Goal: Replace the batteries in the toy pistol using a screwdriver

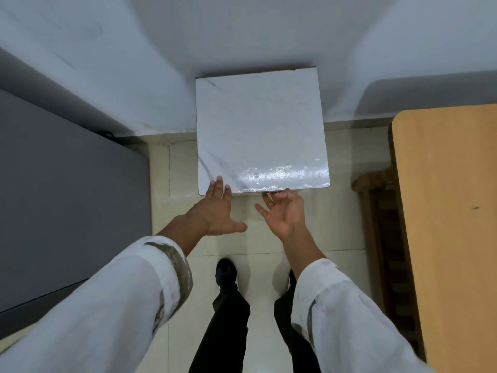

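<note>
Standing over a small square table top (261,125), white and glossy with thin grey marble veining, rounded at the corners, set against a pale painted wall (242,36) and catching a rippled glare along its near edge. Reaching toward that near edge with both arms, clad in loose white sleeves (121,292) faintly stained, with a mottled olive-and-brown lining turned out at the left cuff. Left hand (215,211) palm down, fingers straight and slightly spread, fingertips resting on the near left corner of the top, thumb stretched out sideways, holding nothing. Right hand (282,211) palm up just below the near edge, fingers spread and loosely curled, tips up against the underside of the rim; impossible to tell whether clasping the rim or merely touching it. Below, smooth cream floor tiles (183,168) with thin grout lines, dark trousers (226,332) and a black shoe (226,273). To the left, a flat matt grey surface (67,197); to the right, a tan wood-grain board (443,211) with a rounded corner, and a dark brown wooden frame (382,224) just beside it. Impossible to place the toy pistol, the batteries or the screwdriver from this angle.
</note>
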